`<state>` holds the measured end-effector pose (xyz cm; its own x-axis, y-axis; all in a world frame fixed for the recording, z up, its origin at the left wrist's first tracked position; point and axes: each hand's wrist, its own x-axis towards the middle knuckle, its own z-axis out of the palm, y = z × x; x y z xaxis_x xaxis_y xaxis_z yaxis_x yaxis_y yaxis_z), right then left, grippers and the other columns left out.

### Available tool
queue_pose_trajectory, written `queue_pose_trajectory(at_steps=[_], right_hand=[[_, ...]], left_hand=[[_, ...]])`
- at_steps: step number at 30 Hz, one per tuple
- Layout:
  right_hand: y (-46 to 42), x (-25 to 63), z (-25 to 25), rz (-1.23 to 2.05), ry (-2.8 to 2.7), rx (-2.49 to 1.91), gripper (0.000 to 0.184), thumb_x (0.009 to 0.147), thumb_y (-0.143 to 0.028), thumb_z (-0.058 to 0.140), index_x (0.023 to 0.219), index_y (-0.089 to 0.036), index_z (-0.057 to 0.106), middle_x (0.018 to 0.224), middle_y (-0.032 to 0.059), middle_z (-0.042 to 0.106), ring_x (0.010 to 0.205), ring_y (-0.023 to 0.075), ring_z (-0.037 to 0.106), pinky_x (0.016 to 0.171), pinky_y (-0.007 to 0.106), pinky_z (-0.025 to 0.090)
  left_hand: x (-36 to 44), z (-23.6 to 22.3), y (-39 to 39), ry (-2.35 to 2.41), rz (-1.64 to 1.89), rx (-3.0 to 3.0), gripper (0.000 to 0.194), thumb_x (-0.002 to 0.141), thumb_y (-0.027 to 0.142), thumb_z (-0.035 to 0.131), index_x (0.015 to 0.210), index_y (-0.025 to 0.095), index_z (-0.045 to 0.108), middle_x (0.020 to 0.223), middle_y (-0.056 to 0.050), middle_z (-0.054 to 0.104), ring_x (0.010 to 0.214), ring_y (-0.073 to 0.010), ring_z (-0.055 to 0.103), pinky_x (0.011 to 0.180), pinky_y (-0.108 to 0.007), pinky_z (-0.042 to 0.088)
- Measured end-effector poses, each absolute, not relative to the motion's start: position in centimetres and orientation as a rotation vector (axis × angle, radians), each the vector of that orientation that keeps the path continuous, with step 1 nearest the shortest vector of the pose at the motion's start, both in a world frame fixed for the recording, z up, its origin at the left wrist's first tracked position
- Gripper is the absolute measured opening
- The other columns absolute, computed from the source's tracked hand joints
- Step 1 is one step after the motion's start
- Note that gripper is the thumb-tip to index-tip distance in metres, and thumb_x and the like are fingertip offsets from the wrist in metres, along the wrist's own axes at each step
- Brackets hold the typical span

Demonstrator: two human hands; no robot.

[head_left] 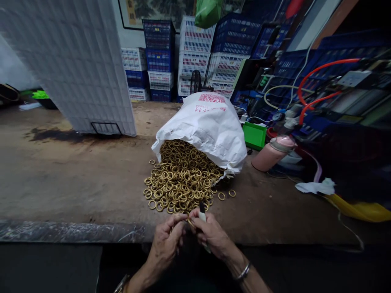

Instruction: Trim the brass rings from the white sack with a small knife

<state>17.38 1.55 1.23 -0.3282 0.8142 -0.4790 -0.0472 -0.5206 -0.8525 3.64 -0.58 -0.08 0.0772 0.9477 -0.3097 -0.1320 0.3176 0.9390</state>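
At 6 o'clock our curled hands (pixel 167 240) pinch 1 golden ring (pixel 190 222), the right hand (pixel 214 234) also gripping a slim tool (pixel 202 213), a crinkled white sack (pixel 210 126) at 12.

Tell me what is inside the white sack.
Brass-coloured rings show in the open mouth of the white sack, spilling onto the table. Whatever lies deeper is covered by its fabric and cannot be seen.
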Motion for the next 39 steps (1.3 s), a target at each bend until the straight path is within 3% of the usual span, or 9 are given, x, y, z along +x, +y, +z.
queue_pose_trajectory(at_steps=[8,12,17,20,23,26,39], right_hand=[[1.3,16.4,0.7,2.069,-0.953,-1.295,0.020,0.068,-0.032,0.054,0.077,-0.022,0.039,0.050,-0.0125,0.041,0.031,0.0000,0.019,0.030,0.013,0.014],[1.3,16.2,0.7,2.067,-0.947,-1.319,0.022,0.070,-0.038,0.053,0.079,-0.022,0.040,0.050,-0.0120,0.042,0.031,0.0005,0.019,0.030,0.013,0.014],[1.6,16.1,0.8,1.760,-1.156,-1.401,0.030,0.077,-0.050,0.042,0.078,-0.021,0.041,0.053,-0.0081,0.047,0.032,0.0024,0.023,0.032,0.016,0.018],[1.7,16.1,0.8,1.455,-1.462,-1.452,0.029,0.077,-0.046,0.045,0.067,-0.019,0.044,0.053,-0.0055,0.045,0.045,0.0058,0.036,0.044,0.019,0.031],[1.8,15.9,0.6,1.256,-1.632,-1.491,0.026,0.077,-0.039,0.045,0.062,-0.018,0.044,0.055,-0.0047,0.042,0.054,0.0086,0.039,0.053,0.021,0.033],[1.8,15.7,0.4,1.208,-1.682,-1.512,0.025,0.078,-0.036,0.042,0.061,-0.018,0.044,0.055,-0.0052,0.039,0.055,0.0090,0.036,0.052,0.021,0.031],[1.4,15.8,0.2,1.289,-1.660,-1.441,0.029,0.084,-0.038,0.040,0.064,-0.018,0.048,0.059,-0.0038,0.048,0.058,0.0095,0.044,0.057,0.021,0.035]], left_hand=[[2.8,-0.8,-0.9,1.103,1.045,1.130,0.024,0.077,0.031,0.054,0.091,0.014,0.064,0.075,-0.003,0.063,0.052,-0.0085,0.047,0.049,-0.019,0.038],[2.7,-0.9,-1.0,1.059,1.090,1.193,0.017,0.079,0.029,0.053,0.080,0.015,0.062,0.068,-0.001,0.061,0.057,-0.0101,0.050,0.056,-0.020,0.040],[2.4,-0.5,-0.9,1.189,1.125,1.225,0.015,0.078,0.028,0.052,0.073,0.016,0.059,0.065,0.001,0.058,0.054,-0.0091,0.047,0.053,-0.020,0.038],[2.3,-0.4,-0.8,1.202,1.131,1.201,0.015,0.076,0.030,0.054,0.072,0.016,0.058,0.062,0.002,0.057,0.054,-0.0089,0.047,0.053,-0.019,0.038],[2.2,-0.4,-0.8,1.197,1.043,1.051,0.023,0.073,0.039,0.057,0.071,0.016,0.055,0.050,0.006,0.048,0.042,-0.0062,0.038,0.042,-0.017,0.032],[2.0,-0.7,-0.9,1.128,0.887,0.869,0.031,0.071,0.048,0.057,0.072,0.017,0.050,0.041,0.009,0.040,0.033,-0.0044,0.031,0.034,-0.016,0.024],[2.0,0.1,-1.0,0.815,0.785,0.715,0.031,0.077,0.046,0.053,0.072,0.016,0.047,0.051,0.006,0.050,0.032,-0.0022,0.036,0.030,-0.013,0.027]])
